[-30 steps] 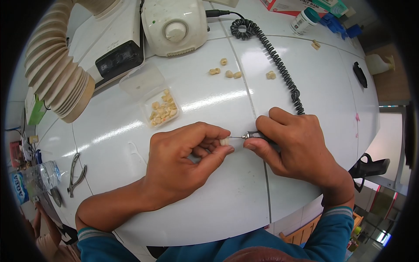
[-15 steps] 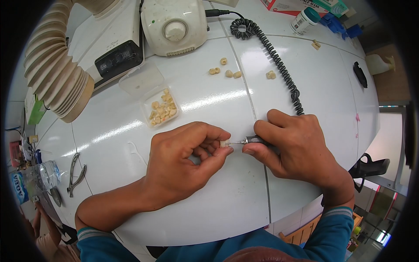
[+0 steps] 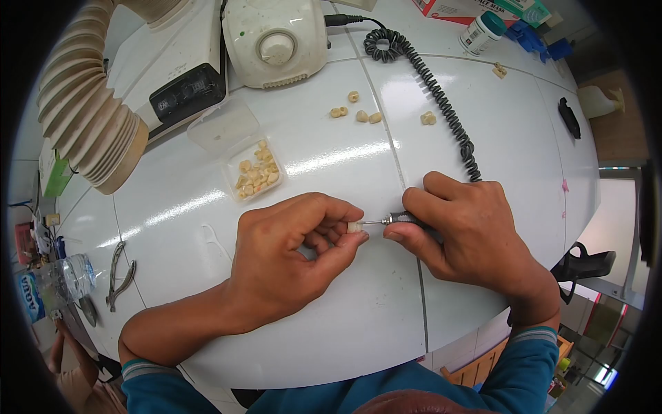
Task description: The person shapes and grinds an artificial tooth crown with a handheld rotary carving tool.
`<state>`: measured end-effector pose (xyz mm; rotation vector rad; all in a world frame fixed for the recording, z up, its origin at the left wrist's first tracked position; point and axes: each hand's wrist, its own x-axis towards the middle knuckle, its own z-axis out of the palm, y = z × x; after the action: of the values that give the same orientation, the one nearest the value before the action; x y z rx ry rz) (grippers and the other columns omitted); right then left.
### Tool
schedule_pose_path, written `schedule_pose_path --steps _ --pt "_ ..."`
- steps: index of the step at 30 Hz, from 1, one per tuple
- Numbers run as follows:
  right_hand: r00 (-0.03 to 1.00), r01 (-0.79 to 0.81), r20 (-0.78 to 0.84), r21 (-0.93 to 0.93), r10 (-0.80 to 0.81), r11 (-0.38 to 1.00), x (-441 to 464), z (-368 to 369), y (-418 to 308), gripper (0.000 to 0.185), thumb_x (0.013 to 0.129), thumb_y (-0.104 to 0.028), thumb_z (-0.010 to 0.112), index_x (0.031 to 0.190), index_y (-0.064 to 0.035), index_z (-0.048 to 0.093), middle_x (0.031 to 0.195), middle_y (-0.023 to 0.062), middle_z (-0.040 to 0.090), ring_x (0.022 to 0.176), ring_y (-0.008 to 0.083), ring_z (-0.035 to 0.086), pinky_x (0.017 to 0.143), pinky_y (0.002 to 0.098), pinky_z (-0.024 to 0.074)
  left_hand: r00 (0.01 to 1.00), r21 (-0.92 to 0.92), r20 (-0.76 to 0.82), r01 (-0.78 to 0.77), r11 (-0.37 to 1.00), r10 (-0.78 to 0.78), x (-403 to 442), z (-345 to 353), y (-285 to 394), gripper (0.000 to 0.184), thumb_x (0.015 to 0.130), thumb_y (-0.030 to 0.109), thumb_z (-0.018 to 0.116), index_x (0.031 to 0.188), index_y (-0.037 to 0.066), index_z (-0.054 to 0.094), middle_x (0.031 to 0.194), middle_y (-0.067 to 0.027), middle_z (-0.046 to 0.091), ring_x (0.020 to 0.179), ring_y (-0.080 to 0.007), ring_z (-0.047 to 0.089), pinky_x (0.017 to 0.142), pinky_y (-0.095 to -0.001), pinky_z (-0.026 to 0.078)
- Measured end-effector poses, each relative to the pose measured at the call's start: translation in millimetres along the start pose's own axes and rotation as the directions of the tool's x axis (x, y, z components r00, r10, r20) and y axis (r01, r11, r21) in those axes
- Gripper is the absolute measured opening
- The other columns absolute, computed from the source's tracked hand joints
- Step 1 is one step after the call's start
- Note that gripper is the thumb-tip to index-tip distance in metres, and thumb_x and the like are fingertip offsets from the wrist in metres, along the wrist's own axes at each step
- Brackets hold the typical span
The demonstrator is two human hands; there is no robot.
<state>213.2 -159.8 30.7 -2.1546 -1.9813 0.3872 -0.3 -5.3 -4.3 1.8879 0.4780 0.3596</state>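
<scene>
Between the thumb and fingertips of my left hand (image 3: 296,255) is pinched a small cream dental crown (image 3: 354,226), partly covered by the fingers. My right hand (image 3: 469,231) is closed around a dark rotary handpiece (image 3: 403,219). Its thin metal bur (image 3: 373,222) points left and reaches the crown; whether it touches or sits inside I cannot tell. A black coiled cord (image 3: 441,86) runs from behind my right hand up to the white control unit (image 3: 276,45). Left of the hands, an open clear plastic box (image 3: 234,185) holds several more crowns (image 3: 256,170).
Several loose crowns (image 3: 362,116) lie beyond my hands, with another cluster (image 3: 428,119) near the cord. A ribbed suction hose (image 3: 89,103) hangs at the left above pliers (image 3: 118,276). A white bottle (image 3: 481,33) stands at the back right. Another person's arm (image 3: 76,352) shows at lower left.
My right hand and the handpiece have shifted very slightly, and the crown is turned a little in my left fingertips. Everything on the table stays put.
</scene>
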Motion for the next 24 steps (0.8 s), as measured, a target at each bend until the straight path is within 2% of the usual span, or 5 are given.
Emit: schedule_pose_path --steps 24 --pt "1.0 0.002 0.001 0.009 -0.002 1.0 0.0 -1.0 -0.5 0.046 0.107 -0.054 0.073 0.092 -0.0102 0.075 0.072 0.0074 0.062 0.049 0.027 0.061 0.046 0.0426 0.0442 1.0 0.016 0.005 0.009 1.0 -0.009 0.3 -0.8 0.7 0.022 0.094 0.004 0.091 0.112 -0.002 0.08 0.096 -0.0093 0.083 0.084 -0.0103 0.078 0.071 -0.0217 0.063"
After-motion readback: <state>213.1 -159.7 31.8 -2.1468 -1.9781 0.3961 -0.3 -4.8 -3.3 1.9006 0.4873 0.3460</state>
